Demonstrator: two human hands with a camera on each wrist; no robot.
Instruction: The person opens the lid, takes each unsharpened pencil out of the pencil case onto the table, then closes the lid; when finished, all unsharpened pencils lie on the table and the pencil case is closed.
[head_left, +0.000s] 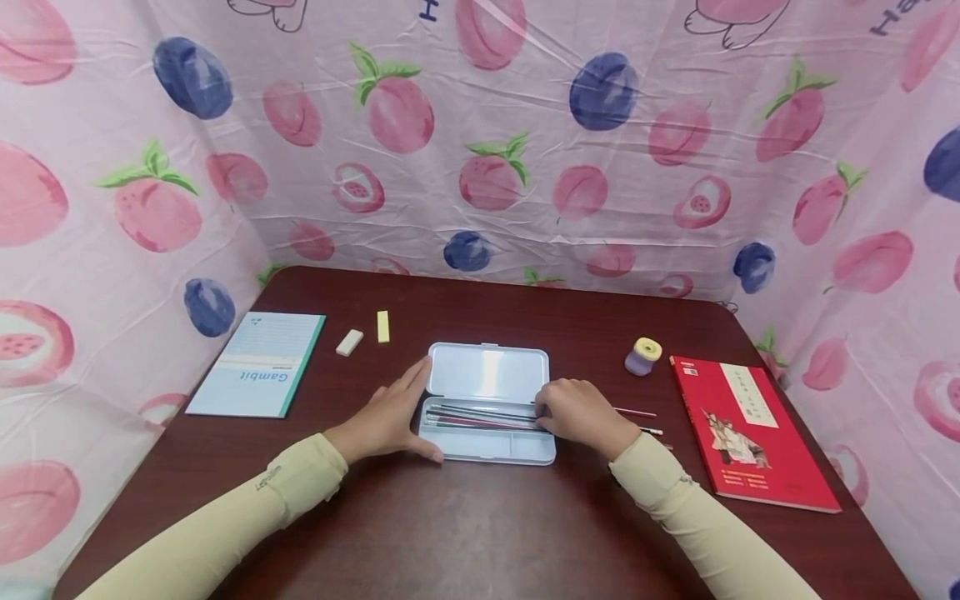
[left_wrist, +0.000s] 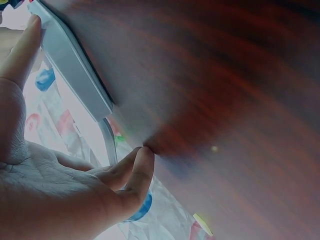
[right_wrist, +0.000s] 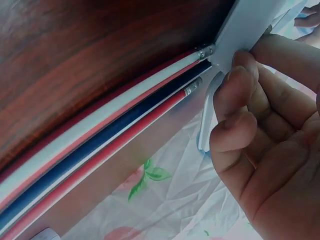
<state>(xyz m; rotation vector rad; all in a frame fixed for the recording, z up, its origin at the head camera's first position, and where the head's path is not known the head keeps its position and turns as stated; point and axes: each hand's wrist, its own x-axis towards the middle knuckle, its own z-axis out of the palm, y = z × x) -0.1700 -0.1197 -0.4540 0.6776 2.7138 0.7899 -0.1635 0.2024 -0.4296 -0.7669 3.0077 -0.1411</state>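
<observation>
At nine o'clock of the pale pencil case (head_left: 468, 441), your left hand (head_left: 385, 422) spreads its extended fingers, the thumb touching the case. The case lies on the desk (head_left: 480, 537) between your hands, its lid (head_left: 461, 371) folded back towards twelve; several pencils (head_left: 472, 419) lie lengthwise inside. At three o'clock, your right hand (head_left: 583, 414) bends its fingers; whether they pinch something, I cannot tell. Beyond it lie loose pencils (head_left: 637, 412).

Pale-blue pencil case (head_left: 474, 445), red-brown table (head_left: 465, 533), peach-printed pink cloth (head_left: 517, 237)
</observation>
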